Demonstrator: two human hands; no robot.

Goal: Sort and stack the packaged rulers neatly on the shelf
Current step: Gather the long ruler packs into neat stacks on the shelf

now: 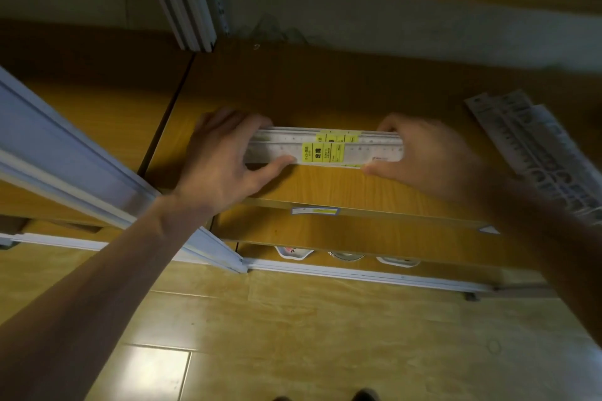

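A small stack of clear plastic packaged rulers with yellow labels (325,149) lies crosswise on the orange-brown wooden shelf (342,187), held at both ends. The left hand (224,156) pinches its left end — thumb at the near edge, fingers curled over the far edge — and the right hand (420,156) grips the right end likewise. A loose fan of pale packaged stencil rulers (534,153) lies well apart at right.
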